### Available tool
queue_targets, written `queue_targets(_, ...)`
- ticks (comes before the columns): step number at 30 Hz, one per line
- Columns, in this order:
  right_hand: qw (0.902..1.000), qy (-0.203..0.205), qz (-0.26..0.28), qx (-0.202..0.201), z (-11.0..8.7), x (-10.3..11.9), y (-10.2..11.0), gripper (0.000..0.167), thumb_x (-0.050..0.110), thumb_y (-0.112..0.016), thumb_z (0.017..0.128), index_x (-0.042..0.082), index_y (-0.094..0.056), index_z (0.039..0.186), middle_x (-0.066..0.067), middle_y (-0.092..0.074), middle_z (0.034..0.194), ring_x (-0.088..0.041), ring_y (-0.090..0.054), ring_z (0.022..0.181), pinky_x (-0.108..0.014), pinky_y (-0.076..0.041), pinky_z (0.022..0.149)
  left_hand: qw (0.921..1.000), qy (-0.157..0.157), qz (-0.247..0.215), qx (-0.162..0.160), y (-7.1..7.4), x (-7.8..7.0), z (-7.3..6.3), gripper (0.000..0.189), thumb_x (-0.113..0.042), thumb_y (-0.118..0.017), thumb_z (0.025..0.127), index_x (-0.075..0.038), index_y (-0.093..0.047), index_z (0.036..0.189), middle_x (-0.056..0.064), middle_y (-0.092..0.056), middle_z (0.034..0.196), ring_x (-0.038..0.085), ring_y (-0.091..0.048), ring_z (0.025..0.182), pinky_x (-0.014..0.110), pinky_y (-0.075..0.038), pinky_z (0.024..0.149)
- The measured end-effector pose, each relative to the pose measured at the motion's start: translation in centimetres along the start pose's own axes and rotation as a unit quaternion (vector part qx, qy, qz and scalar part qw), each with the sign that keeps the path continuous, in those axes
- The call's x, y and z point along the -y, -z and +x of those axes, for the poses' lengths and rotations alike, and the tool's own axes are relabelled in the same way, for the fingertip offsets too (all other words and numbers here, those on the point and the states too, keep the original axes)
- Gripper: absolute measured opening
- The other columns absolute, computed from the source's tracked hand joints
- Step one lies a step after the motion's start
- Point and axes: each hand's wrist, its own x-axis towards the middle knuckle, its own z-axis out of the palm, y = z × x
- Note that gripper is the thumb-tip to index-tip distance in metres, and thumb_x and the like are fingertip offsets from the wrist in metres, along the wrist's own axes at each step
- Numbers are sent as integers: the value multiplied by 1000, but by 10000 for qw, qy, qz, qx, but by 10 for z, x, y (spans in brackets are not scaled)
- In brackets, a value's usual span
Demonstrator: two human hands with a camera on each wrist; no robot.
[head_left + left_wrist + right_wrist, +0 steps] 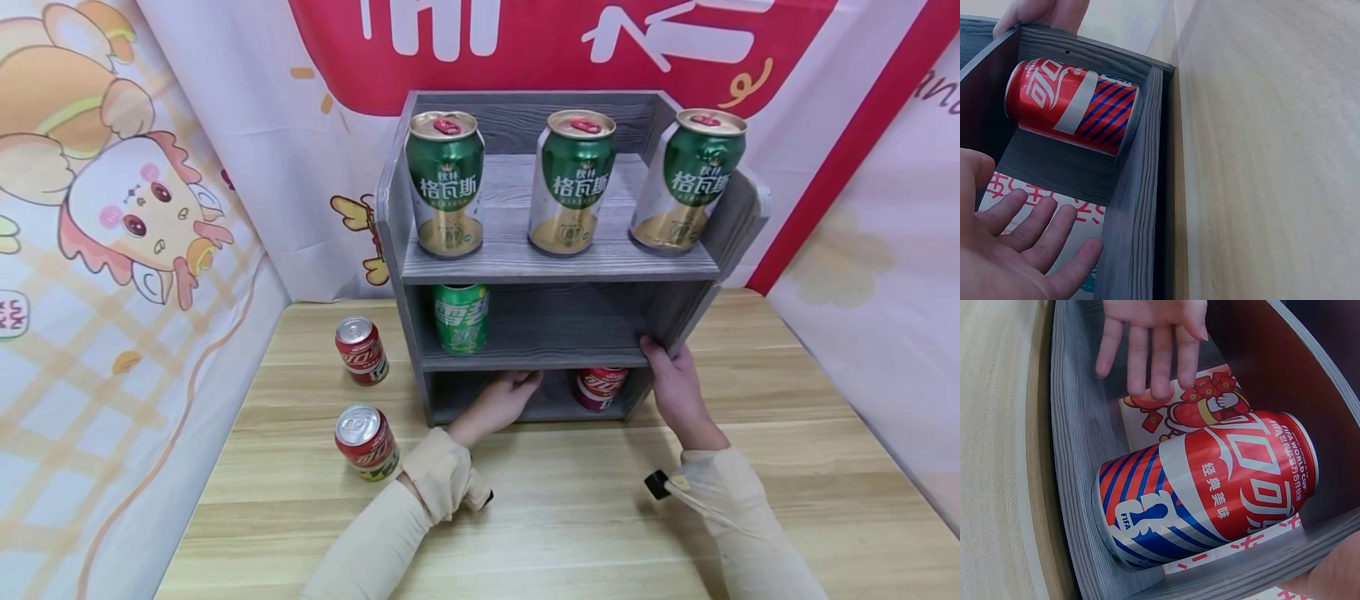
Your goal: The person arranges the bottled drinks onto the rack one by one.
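Observation:
A grey wooden three-tier shelf (558, 268) stands on the table. My left hand (497, 406) reaches into its bottom tier, fingers extended and holding nothing, as the left wrist view shows. To the right of that hand a red cola can (1072, 106) stands upright in the same tier, against the right side. My right hand (677, 390) grips the shelf's right side panel, thumb at the front edge. A green can (461, 319) sits at the left of the middle tier. Three green-and-gold cans, left (447, 185), middle (573, 183) and right (690, 181), stand on top.
Two red cans, one farther back (362, 350) and one nearer (367, 442), stand on the wooden table (570, 533) left of the shelf. Printed cloth (337, 167) hangs behind, and more patterned cloth (97, 350) borders the table's left side.

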Motion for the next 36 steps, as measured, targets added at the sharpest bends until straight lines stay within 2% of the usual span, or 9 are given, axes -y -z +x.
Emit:
queue_targets(7,9999,-53,98,-54,1,0,-1,18,21,-53,101,18,-51,119,17,-63,102,4,-57,99,-11,-41,94,9996,-111,-246,52,1,-1,-9,36,-27,-50,102,-5,-61,128,13,-62,130,29,-56,123,42,-45,107)
queue_targets(12,10000,-49,41,-39,1,-1,0,20,22,-52,101,18,-51,121,17,-62,104,4,-57,102,-11,-41,95,9985,-461,-274,137,3,1,-13,35,-21,-50,102,-1,-58,130,15,-62,128,29,-58,119,43,-46,104)
queue_targets(18,10000,-57,59,-16,1,-1,0,21,23,-52,101,19,-50,121,17,-62,105,3,-56,102,-11,-41,95,9970,-566,-226,468,8,3,-20,36,-22,-49,103,-1,-57,131,14,-62,126,27,-59,116,40,-49,100)
queue_targets(25,9999,-45,116,0,1,-1,-1,20,22,-52,101,18,-50,120,16,-62,104,3,-57,102,-11,-41,94,9929,-742,-390,842,12,7,-30,35,-21,-53,101,2,-56,129,20,-62,125,30,-62,114,34,-51,95)
queue_targets(29,9998,-115,160,-41,1,0,-2,19,21,-52,101,18,-50,120,16,-63,103,2,-57,101,-12,-41,94,9907,-820,-278,1052,16,11,-35,34,-18,-54,101,2,-56,128,20,-63,126,28,-62,114,31,-51,95)
queue_targets(36,9998,-141,81,-121,0,0,-2,18,21,-52,101,19,-50,118,17,-63,102,3,-57,100,-11,-41,94,9874,-1027,-158,1193,25,10,-44,32,-19,-54,101,0,-57,126,20,-63,124,27,-62,113,31,-51,96)
